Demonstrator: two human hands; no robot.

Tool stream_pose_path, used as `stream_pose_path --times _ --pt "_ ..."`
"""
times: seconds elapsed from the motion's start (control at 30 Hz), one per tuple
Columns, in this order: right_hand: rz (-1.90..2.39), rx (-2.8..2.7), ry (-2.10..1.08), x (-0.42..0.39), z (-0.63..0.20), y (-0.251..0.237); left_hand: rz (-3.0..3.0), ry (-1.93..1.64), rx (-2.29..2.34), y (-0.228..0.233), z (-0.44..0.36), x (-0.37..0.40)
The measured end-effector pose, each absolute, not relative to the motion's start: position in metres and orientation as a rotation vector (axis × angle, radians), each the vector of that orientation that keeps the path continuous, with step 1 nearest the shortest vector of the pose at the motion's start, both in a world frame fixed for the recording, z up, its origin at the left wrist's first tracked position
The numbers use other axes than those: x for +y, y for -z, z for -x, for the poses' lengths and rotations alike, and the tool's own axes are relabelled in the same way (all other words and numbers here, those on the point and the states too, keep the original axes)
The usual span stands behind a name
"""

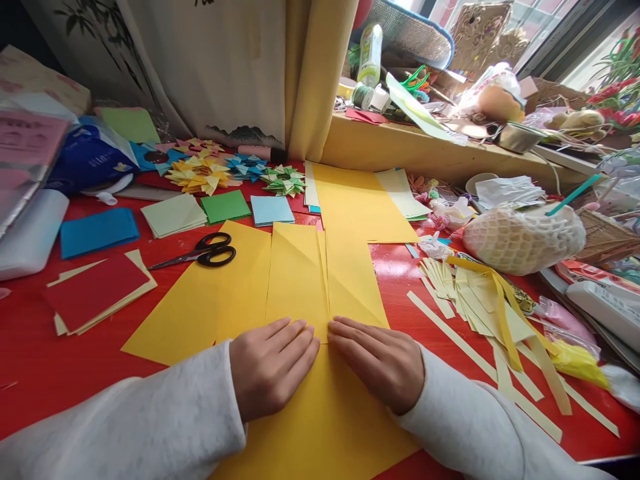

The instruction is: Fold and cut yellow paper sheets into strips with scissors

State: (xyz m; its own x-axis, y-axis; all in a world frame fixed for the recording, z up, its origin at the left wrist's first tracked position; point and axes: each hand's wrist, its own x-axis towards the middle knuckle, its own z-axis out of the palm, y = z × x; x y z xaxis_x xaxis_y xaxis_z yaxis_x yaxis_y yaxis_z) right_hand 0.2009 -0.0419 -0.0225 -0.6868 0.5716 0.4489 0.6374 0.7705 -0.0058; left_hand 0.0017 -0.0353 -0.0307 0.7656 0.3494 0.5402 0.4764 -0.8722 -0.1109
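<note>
No text or label can be read.

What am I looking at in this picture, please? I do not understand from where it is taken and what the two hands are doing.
There is one picture, from a camera worn on a person's head, looking forward and down. No machine is here, only bare hands. The left hand and the right hand lie flat, fingertips almost meeting, pressing on folded yellow paper; neither grips anything. The paper lies on a red table. Nearby are black scissors, stacks of coloured paper squares, folded paper stars, and pale cut strips to the right. A cluttered shelf stands behind.
</note>
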Motion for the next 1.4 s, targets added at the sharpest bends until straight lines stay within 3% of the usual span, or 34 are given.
stream_pose_path --times 1.0,1.4 --pt "0.886 -2.469 0.052 -0.044 -0.19 0.025 2.848 0.862 -0.923 0.024 -0.01 -0.029" --pt "0.856 -2.491 0.191 -0.045 -0.188 0.029 2.944 0.881 -1.06 0.027 -0.011 -0.03"
